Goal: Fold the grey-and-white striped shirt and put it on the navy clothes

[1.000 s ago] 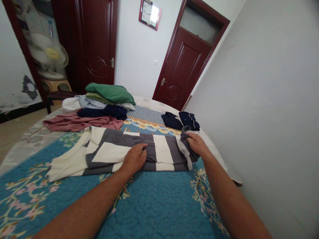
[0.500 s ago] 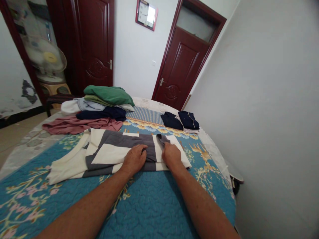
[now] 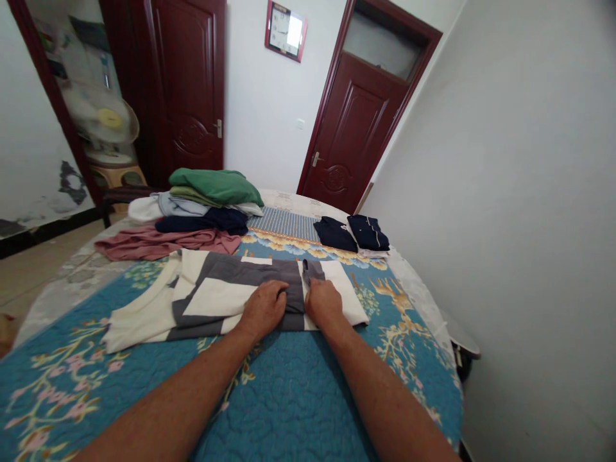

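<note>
Fingers (image 3: 282, 294) of the left hand (image 3: 262, 310) lie curled on a folded grey-and-cream striped T-shirt (image 3: 216, 298), and the right hand (image 3: 323, 303) rests just beside them at a dark fold; neither hand is wide open, and whether either is gripping cloth can't be told. T-shirt lies flat on a blue floral quilt (image 3: 289, 398), with folded navy clothes (image 3: 351, 234) and a stack of garments (image 3: 206, 205) farther up the bed.
</note>
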Demonstrator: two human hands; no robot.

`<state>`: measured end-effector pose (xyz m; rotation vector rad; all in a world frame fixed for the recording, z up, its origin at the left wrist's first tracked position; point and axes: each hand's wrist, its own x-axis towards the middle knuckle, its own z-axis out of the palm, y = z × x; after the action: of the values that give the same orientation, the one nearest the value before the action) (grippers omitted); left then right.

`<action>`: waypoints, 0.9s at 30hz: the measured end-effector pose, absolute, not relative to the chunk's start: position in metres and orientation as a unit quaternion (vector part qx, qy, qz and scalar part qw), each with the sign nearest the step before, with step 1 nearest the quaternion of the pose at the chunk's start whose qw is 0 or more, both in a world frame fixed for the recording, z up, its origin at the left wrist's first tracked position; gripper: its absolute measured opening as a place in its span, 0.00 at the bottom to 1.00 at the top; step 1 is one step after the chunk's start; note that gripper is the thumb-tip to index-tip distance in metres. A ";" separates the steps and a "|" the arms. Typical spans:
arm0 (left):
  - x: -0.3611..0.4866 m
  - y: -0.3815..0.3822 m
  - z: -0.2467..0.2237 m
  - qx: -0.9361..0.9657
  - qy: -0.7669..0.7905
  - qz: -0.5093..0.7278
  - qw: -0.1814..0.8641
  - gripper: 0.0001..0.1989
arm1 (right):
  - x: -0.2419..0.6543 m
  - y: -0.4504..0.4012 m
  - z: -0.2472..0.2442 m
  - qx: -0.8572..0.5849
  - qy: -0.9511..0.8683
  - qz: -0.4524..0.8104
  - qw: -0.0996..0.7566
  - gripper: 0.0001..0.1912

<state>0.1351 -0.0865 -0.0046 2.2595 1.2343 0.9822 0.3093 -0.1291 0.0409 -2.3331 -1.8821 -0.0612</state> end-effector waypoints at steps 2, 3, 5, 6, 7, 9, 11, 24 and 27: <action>0.134 -0.087 -0.005 0.808 0.434 0.354 0.181 0.15 | 0.315 -0.132 0.040 -0.750 -0.651 -0.003 0.115 0.21; 0.134 -0.089 -0.005 0.811 0.429 0.360 0.170 0.15 | 0.321 -0.133 0.040 -0.732 -0.666 0.015 0.142 0.22; 0.137 -0.095 0.000 0.818 0.408 0.381 0.138 0.15 | 0.339 -0.136 0.044 -0.696 -0.690 0.055 0.192 0.23; 0.140 -0.100 0.004 0.824 0.390 0.394 0.119 0.16 | 0.350 -0.137 0.046 -0.687 -0.693 0.061 0.210 0.23; 0.145 -0.106 0.008 0.833 0.364 0.403 0.101 0.17 | 0.361 -0.137 0.047 -0.686 -0.691 0.051 0.221 0.23; 0.157 -0.122 0.016 0.862 0.304 0.399 0.078 0.19 | 0.381 -0.136 0.046 -0.701 -0.680 0.002 0.216 0.23; 0.172 -0.137 0.019 0.894 0.262 0.357 0.073 0.24 | 0.395 -0.134 0.038 -0.702 -0.688 -0.037 0.181 0.24; 0.186 -0.146 0.001 0.931 0.295 0.206 0.058 0.25 | 0.408 -0.100 -0.007 -0.725 -0.683 0.010 0.086 0.33; 0.189 -0.145 0.006 0.933 0.292 0.202 0.052 0.20 | 0.415 -0.081 0.000 -0.742 -0.666 0.029 0.071 0.34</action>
<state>0.1893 -0.1450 0.0063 2.8398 0.8884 0.6139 0.4150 -0.0806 0.0003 -2.2305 -2.0024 0.0867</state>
